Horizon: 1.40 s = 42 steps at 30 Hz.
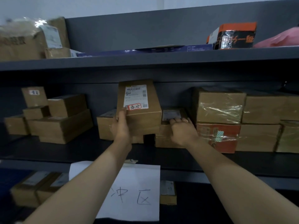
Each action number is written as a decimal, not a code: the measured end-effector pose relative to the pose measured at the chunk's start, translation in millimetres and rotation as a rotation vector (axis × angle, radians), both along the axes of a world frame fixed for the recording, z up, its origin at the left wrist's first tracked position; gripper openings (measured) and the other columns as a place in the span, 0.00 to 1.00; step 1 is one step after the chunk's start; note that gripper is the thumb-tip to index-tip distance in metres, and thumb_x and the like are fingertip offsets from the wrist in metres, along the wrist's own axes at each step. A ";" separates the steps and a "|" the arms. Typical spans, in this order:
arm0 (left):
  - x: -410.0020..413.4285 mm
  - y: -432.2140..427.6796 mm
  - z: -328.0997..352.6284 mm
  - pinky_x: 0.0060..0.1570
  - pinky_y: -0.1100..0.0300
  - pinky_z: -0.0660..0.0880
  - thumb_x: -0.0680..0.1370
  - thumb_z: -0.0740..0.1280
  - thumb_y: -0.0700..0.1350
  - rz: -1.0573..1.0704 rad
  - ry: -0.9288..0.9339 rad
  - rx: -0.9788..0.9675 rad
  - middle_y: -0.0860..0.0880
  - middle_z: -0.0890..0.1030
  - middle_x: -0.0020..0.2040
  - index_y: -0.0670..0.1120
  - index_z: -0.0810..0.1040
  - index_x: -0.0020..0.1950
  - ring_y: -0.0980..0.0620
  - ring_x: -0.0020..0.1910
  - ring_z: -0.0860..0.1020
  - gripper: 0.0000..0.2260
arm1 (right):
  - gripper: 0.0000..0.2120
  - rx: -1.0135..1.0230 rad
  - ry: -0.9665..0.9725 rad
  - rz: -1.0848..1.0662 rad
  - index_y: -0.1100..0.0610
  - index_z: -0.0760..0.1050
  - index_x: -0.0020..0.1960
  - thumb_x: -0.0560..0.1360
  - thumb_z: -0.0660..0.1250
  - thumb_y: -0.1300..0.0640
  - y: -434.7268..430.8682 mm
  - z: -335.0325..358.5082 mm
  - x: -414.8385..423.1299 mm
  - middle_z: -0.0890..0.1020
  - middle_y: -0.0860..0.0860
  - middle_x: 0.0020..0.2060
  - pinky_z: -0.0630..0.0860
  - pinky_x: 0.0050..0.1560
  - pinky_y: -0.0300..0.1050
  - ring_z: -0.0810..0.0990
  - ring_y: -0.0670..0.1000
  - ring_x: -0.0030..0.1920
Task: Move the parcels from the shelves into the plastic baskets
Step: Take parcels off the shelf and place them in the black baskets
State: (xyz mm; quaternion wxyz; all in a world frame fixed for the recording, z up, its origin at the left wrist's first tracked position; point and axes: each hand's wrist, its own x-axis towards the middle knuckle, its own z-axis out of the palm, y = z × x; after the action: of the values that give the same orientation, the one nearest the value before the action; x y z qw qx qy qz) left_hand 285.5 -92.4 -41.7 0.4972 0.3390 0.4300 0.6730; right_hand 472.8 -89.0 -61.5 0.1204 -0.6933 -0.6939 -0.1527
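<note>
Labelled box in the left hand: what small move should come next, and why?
Probably draw the labelled box clear of the shelf: the left hand grips its lower corner, while the right hand curls on the small box beside it.

On the middle shelf (pixel 80 149) before you, the leaning box (pixel 140 110) sits between a box stack (pixel 61 125) at left and the small box (pixel 174 115) just right. Larger boxes (pixel 220 107) stand farther right, and a paper sheet (pixel 134 191) hangs below the shelf's front edge.

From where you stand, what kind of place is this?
Probably a courier parcel storeroom: dark shelves stacked with taped cardboard boxes, a printed shipping label on the box the left hand holds, and a handwritten paper sign.
</note>
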 end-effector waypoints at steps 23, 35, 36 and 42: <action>-37.9 -34.2 0.3 0.55 0.47 0.76 0.76 0.61 0.59 -0.078 -0.145 0.088 0.51 0.80 0.52 0.57 0.75 0.46 0.50 0.51 0.78 0.08 | 0.27 0.301 1.229 -0.333 0.60 0.68 0.70 0.75 0.69 0.51 -66.7 -4.3 -26.1 0.69 0.59 0.66 0.70 0.65 0.52 0.71 0.62 0.65; -30.5 -29.1 -13.7 0.63 0.33 0.61 0.72 0.61 0.66 -0.459 -0.271 -0.079 0.48 0.76 0.60 0.56 0.72 0.63 0.44 0.61 0.72 0.24 | 0.27 -0.111 1.857 -0.271 0.52 0.73 0.57 0.67 0.71 0.37 -74.7 -3.9 -26.1 0.79 0.55 0.50 0.72 0.43 0.48 0.77 0.56 0.49; -32.2 -30.5 -13.1 0.62 0.34 0.65 0.72 0.60 0.65 -0.488 -0.277 -0.061 0.48 0.77 0.61 0.56 0.74 0.62 0.44 0.61 0.73 0.22 | 0.31 -0.137 1.863 -0.291 0.51 0.74 0.59 0.63 0.71 0.33 -74.9 -4.9 -31.9 0.79 0.54 0.52 0.70 0.45 0.49 0.77 0.56 0.52; -45.5 -44.7 -14.9 0.57 0.40 0.74 0.74 0.63 0.62 -0.617 -0.310 -0.084 0.44 0.79 0.56 0.52 0.76 0.55 0.44 0.57 0.76 0.17 | 0.21 -0.175 1.867 -0.329 0.56 0.76 0.55 0.74 0.63 0.39 -76.1 -6.8 -80.2 0.80 0.56 0.57 0.72 0.45 0.45 0.77 0.55 0.48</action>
State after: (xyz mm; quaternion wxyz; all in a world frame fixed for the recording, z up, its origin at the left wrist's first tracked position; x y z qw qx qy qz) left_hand 239.9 -137.1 -56.6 0.7503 0.3259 0.2539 0.5161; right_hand 392.6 -165.2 -68.3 0.5509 -0.6309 -0.2200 0.5001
